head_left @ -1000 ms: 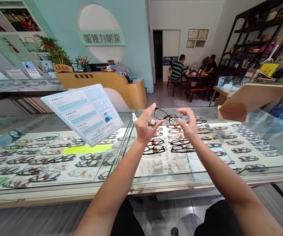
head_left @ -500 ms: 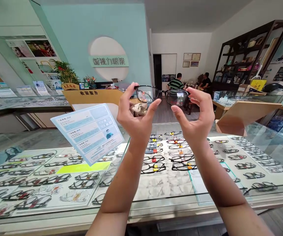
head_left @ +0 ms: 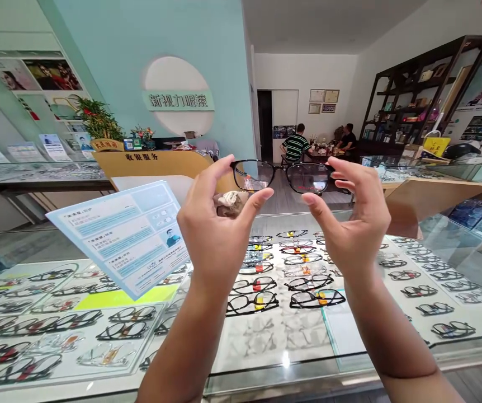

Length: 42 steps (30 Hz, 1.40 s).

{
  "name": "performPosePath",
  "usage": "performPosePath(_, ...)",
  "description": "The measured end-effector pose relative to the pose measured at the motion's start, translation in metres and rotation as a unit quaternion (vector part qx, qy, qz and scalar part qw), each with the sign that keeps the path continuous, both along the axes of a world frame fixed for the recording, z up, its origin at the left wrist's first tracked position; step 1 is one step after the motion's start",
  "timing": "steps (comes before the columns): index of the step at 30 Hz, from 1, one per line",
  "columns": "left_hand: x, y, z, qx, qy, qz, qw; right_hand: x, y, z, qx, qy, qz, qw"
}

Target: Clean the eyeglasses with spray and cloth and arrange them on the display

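A pair of black-rimmed eyeglasses hangs in the air above the glass display case, lenses facing away from me. My left hand grips its left end between thumb and fingers, with a crumpled beige-grey cloth tucked in the palm. My right hand pinches the right end at the rim's upper corner, thumb below the lens. Below the hands, black frames with red, yellow and orange tags lie in rows inside the case.
A light-blue printed leaflet stands tilted on the glass case left of my left hand. More spectacle frames fill both sides of the case. Beyond are a wooden counter, a brown board, and two seated people at a table.
Both hands and the eyeglasses appear closer and slightly lower, with the hands farther apart in view. The leaflet and counter have shifted left in the picture.
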<state>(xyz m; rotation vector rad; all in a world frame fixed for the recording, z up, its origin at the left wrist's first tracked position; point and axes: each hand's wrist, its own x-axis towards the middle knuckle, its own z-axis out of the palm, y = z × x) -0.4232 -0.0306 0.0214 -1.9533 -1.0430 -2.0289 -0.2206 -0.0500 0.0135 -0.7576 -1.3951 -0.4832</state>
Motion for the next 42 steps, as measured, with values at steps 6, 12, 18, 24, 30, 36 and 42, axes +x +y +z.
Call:
performPosePath(6,0.0,-0.004,0.002,0.002,-0.01,0.034,0.999,-0.002,-0.003,0.0,-0.039,0.034,0.03,0.998)
performPosePath(12,-0.001,-0.001,0.002,-0.003,-0.019,0.037,0.999,-0.005,0.001,-0.002,-0.048,0.049,0.052,0.996)
performPosePath(18,-0.003,0.001,0.001,-0.002,-0.013,0.022,1.0,-0.006,0.006,-0.004,-0.045,0.074,0.066,0.994)
performPosePath(24,-0.003,0.0,0.0,0.006,-0.016,0.029,0.999,-0.008,0.004,-0.006,-0.055,0.079,0.087,0.992)
performPosePath(30,-0.003,-0.001,0.0,-0.007,-0.026,0.031,0.999,-0.009,0.005,-0.009,-0.064,0.093,0.094,0.989)
performPosePath(36,-0.004,-0.001,-0.001,-0.003,-0.029,0.01,1.0,-0.007,-0.002,-0.005,-0.061,0.101,0.062,0.991)
performPosePath(42,-0.005,-0.003,0.002,0.005,-0.022,0.022,1.0,-0.007,-0.006,-0.003,-0.051,0.081,0.009,0.995)
